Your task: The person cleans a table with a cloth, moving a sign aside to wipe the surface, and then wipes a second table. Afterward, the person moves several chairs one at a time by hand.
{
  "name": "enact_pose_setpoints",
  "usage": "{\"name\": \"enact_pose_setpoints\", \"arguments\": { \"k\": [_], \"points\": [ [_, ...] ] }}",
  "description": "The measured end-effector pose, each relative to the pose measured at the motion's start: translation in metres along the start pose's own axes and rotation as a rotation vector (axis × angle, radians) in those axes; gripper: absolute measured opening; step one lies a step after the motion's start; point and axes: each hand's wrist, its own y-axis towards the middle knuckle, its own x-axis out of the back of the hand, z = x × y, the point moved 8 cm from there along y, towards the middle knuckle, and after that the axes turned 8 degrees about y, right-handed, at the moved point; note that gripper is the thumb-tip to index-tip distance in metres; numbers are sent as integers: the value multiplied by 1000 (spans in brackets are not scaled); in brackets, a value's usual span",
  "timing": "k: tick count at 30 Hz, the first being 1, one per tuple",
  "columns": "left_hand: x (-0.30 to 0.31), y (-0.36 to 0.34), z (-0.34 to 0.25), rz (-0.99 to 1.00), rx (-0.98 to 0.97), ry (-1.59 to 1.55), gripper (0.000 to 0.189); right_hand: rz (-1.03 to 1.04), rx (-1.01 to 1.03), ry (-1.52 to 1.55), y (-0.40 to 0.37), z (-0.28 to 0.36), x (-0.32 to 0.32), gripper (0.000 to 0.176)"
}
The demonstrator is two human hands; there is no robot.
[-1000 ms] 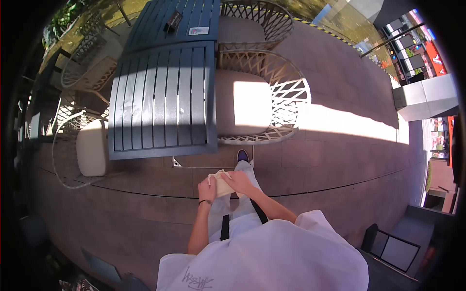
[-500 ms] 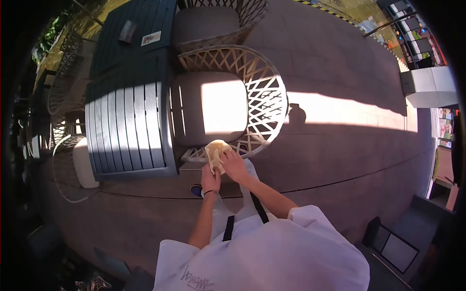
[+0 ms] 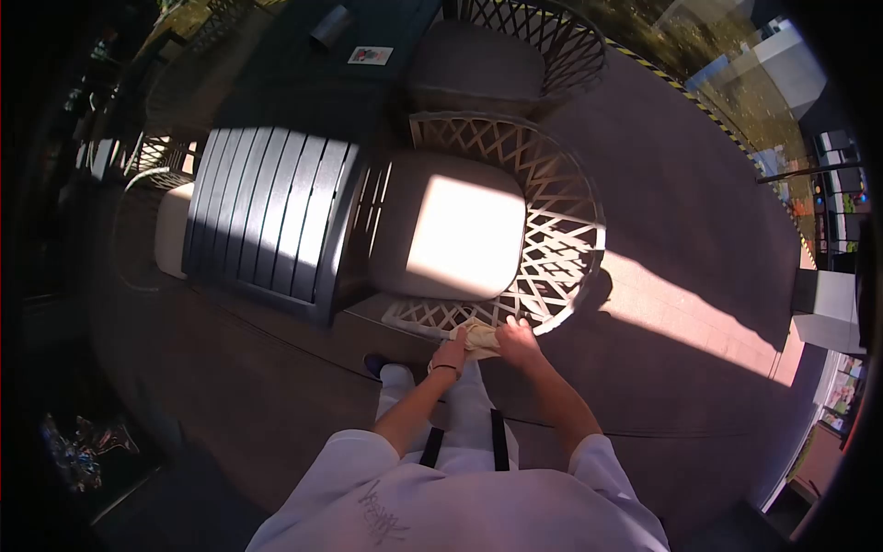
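Note:
A pale yellow cloth [image 3: 481,339] is bunched between my two hands, close to the near rim of a lattice-backed armchair [image 3: 552,166]. My left hand [image 3: 448,353] is closed on the cloth's left end, a dark band around that wrist. At the opposite end, my right hand [image 3: 519,343] grips the cloth, its fingers overlapping the chair's rim in this view. The chair's grey seat cushion [image 3: 471,235] has a bright patch of sunlight on it.
A dark slatted table [image 3: 267,207] stands left of the chair, with a printed card [image 3: 371,55] and a cylindrical object [image 3: 330,26] on its far part. Another lattice chair [image 3: 478,57] is behind. Yellow-black tape [image 3: 681,92] edges the paving.
My view has turned, shifting the table and chairs right and tilting them. My hands have moved apart, and the cloth, bunched upright before, is now stretched sideways between them.

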Motion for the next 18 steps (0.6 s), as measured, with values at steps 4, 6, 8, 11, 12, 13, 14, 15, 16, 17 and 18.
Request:
{"name": "enact_pose_setpoints", "arguments": {
  "k": [4, 6, 8, 11, 12, 13, 14, 15, 16, 17, 18],
  "points": [
    [-25, -7, -66, 33, -9, -94, 43, -89, 41, -67, -49, -50, 6, 36],
    [-42, -13, -83, 91, 0, -95, 45, -75, 15, -62, -71, -55, -3, 38],
    [-49, -20, -79, 158, 45, -103, 52, -54, 1, -58, -79, -46, -7, 39],
    [-47, -28, -75, 206, -31, -54, 50, -96, -20, -45, -87, -31, -8, 37],
    [-39, -28, -73, 167, -46, -74, 48, -104, -36, -49, -88, -26, -3, 36],
    [-32, -30, -73, 127, -67, -93, 46, -136, -46, -32, -87, -20, 3, 34],
    [-25, -32, -71, 86, -91, -110, 44, -169, -59, -17, -88, -14, 9, 32],
    [-20, -35, -69, 74, -113, -106, 43, -200, -72, -3, -90, -7, 13, 30],
    [-13, -37, -65, 59, -133, -104, 42, -251, -103, 45, -90, -1, 17, 28],
    [-7, -41, -60, 42, -149, -107, 41, -298, -128, 92, -90, 7, 19, 26],
    [3, -51, -46, -9, -130, -175, 39, -342, -149, 140, -89, 18, 21, 25]
  ]
}}
